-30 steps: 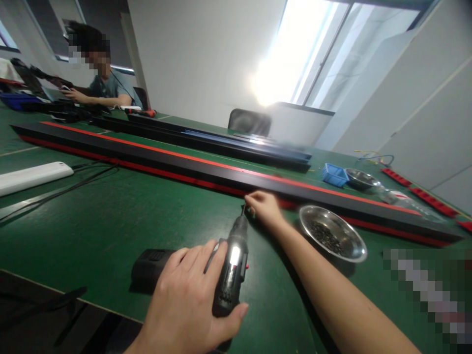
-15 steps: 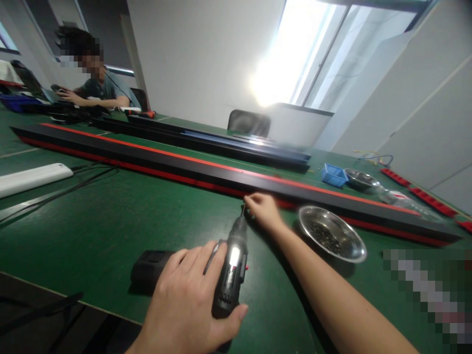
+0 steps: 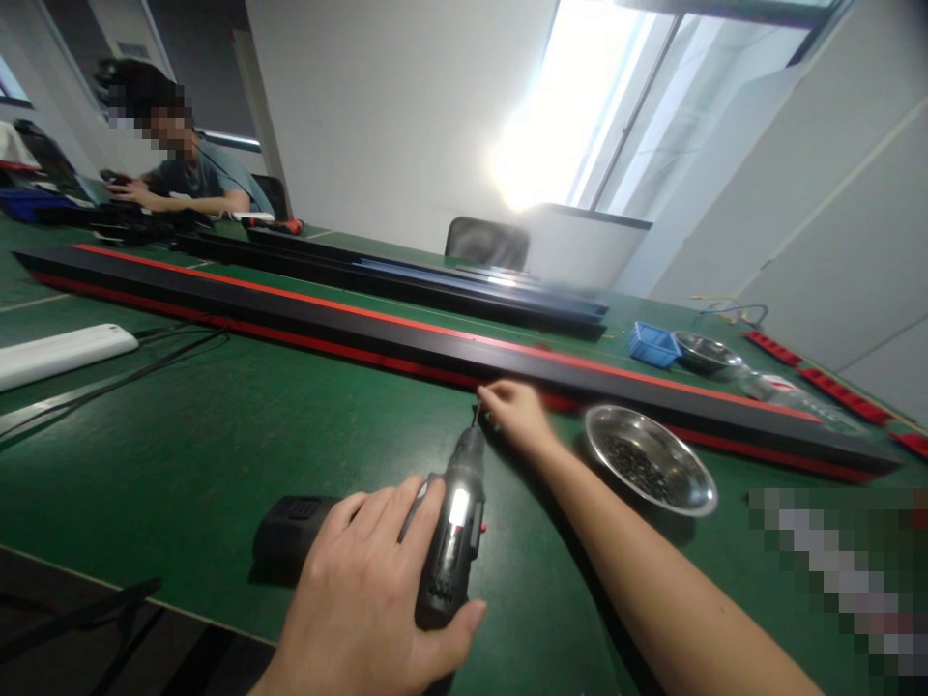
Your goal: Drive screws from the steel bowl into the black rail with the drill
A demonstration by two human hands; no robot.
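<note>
My left hand [image 3: 369, 570] is wrapped round the grip of a black power screwdriver [image 3: 458, 522], which lies low over the green table with its bit pointing away from me. At the tip of that bit, my right hand [image 3: 514, 411] has its fingers pinched together; whatever is between them is too small to name. Both the fingertips and the bit are close to the near red edge of a long black bar [image 3: 435, 354] with red strips. Right of my right forearm stands a steel bowl [image 3: 652, 459] holding many small dark pieces.
Behind the bar lie more dark bars [image 3: 391, 280]. A blue basket [image 3: 653, 345] and a second steel bowl [image 3: 707, 353] stand at the back right. A white device [image 3: 65, 356] with cables is at left. Across the table sits a person [image 3: 217, 179].
The whole view has shifted very slightly. Both hands and the screwdriver keep the same places relative to the bar.
</note>
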